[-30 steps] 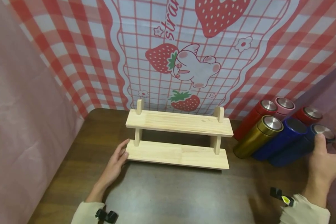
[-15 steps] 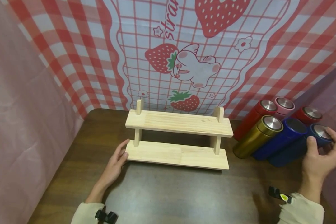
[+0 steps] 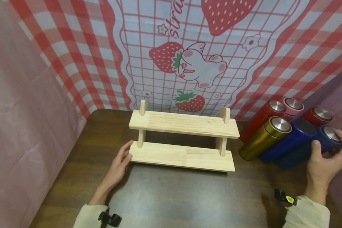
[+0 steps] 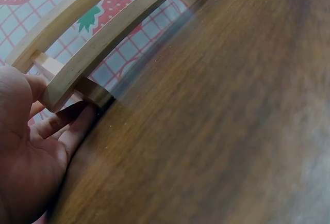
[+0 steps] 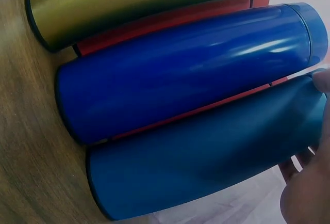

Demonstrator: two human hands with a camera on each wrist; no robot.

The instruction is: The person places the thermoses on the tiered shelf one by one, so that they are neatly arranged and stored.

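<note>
A two-tier wooden shelf (image 3: 182, 156) of pale bare wood stands mid-table. My left hand (image 3: 118, 164) holds the left end of its lower board; in the left wrist view the thumb lies over the board end (image 4: 56, 92) and the other fingers reach beneath it. At the right, my right hand (image 3: 326, 164) grips the top of a dark blue thermos (image 3: 293, 155), thumb on the near side and fingers round the far side of its steel-topped lid. The thermos (image 5: 206, 152) stands upright, its base on the table in the right wrist view.
Several other thermoses crowd beside it: a gold one (image 3: 259, 142), a bright blue one (image 3: 288, 141), two red ones and a pink one (image 3: 293, 106) behind. A checked strawberry cloth (image 3: 188, 63) hangs behind the wooden table (image 3: 174, 196). Pink curtains (image 3: 31, 110) flank both sides.
My right hand has come left from beside the dark blue thermos and closed its fingers round the top. The left hand stays at the shelf. The head view has shifted slightly.
</note>
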